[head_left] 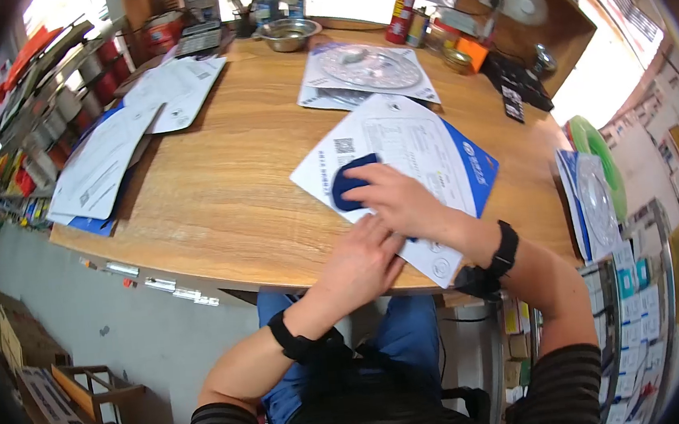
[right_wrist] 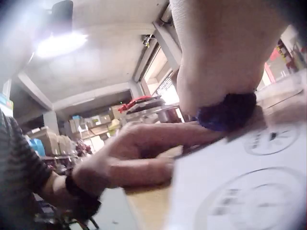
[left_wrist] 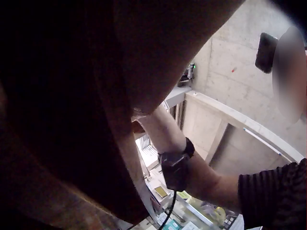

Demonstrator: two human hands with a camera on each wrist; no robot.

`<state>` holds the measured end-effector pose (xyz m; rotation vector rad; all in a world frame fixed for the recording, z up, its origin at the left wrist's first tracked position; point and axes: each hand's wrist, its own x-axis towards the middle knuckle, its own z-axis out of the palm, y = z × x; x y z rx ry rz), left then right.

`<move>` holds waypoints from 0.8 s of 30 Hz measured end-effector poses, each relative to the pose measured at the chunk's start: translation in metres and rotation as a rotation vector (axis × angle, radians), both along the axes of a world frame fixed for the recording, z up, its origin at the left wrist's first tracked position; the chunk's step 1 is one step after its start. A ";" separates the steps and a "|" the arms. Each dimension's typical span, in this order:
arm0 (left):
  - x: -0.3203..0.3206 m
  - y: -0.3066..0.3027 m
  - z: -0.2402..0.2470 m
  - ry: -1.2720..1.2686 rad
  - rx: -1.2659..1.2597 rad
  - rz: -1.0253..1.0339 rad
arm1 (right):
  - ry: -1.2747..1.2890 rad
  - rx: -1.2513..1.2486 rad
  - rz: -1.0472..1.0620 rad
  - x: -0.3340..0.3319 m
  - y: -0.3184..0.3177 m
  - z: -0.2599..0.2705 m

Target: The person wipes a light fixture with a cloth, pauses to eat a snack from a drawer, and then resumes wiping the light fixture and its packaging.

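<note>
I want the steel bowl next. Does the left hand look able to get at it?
Probably, leaning forward: the left hand lies empty at the near edge, the steel bowl stands at the far edge, nothing tall between.

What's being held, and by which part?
Right hand grips the dark blue pad by its right side; left hand presses flat on the white envelope.

Top: dark, thin grey stripes, sleeves end nr elbows. Trousers: blue. L hand, R hand: bare. L wrist band: black. R wrist band: black, w/ boxy black unit; thin black cable attached.
</note>
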<state>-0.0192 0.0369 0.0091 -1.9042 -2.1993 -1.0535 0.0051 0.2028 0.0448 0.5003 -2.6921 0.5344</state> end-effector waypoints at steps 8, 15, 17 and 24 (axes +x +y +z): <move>0.000 0.006 -0.013 -0.037 0.246 -0.021 | 0.036 0.067 -0.538 -0.003 0.120 -0.015; 0.004 0.018 -0.034 -0.041 0.291 0.012 | -0.003 0.023 -0.333 -0.035 0.079 -0.010; 0.003 0.016 -0.030 0.016 0.297 0.004 | -0.086 -0.041 -0.104 -0.041 0.021 0.007; 0.004 0.022 -0.039 -0.005 0.298 0.014 | -0.107 0.170 0.273 -0.079 -0.040 0.017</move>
